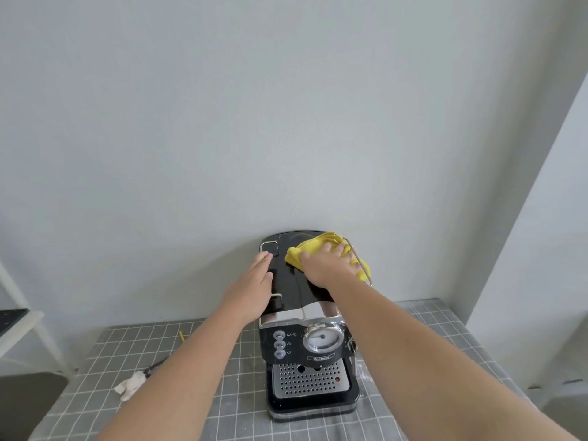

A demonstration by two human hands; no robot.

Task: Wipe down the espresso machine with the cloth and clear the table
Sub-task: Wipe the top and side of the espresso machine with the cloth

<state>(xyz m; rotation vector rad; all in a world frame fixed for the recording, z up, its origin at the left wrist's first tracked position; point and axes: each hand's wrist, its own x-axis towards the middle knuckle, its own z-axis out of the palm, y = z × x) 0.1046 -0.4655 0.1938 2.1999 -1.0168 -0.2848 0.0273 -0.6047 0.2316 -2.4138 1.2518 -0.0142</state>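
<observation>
Home room: espresso machine [306, 351] on checked tablecloth [133, 345], plain wall [286, 122].

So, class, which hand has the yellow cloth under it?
The right hand: it presses the yellow cloth onto the top of the espresso machine; the left hand rests flat there, bare.

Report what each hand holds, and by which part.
Nothing is gripped. The right hand presses flat on the middle of the yellow cloth atop the espresso machine; the left hand rests flat on the machine's top.
</observation>
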